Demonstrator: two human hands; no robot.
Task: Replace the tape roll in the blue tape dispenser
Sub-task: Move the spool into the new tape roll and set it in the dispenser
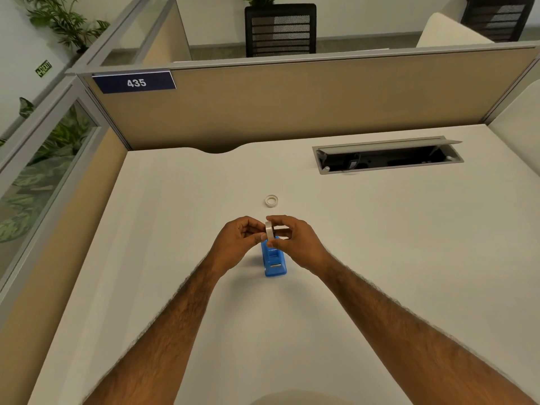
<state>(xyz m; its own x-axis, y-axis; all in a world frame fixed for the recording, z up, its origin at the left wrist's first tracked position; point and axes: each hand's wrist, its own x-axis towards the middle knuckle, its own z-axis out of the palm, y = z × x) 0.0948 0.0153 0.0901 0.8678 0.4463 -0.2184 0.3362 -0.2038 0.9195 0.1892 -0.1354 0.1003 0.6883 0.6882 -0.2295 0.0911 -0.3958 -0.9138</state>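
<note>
**Both hands on a tape roll above the blue dispenser**

At the centre of the frame we see both hands meeting over the white desk (380, 244). The right hand (295, 244) is curled around a tape roll (269, 230), which stands on edge between thumb and fingers, with a dark core piece poking out of its right side. The left hand (236, 244) is closed loosely, its fingertips (261, 237) pinching at the roll's left face (whether they grip the roll itself or only a loose end of tape, we cannot tell).

Directly below the hands, partly hidden by them, the blue tape dispenser (274, 264) sits on the desk, its long axis running toward the bottom of the frame. Its near end with the metal cutter is visible.

Just above the hands, apart from them, a second tape roll (271, 200) lies flat on the desk.

Toward the upper right an open cable tray (388, 156) is set into the desktop. A beige partition (321, 106) closes the desk's far side, with a blue plate (134, 82) reading 435 at the upper left.
</note>
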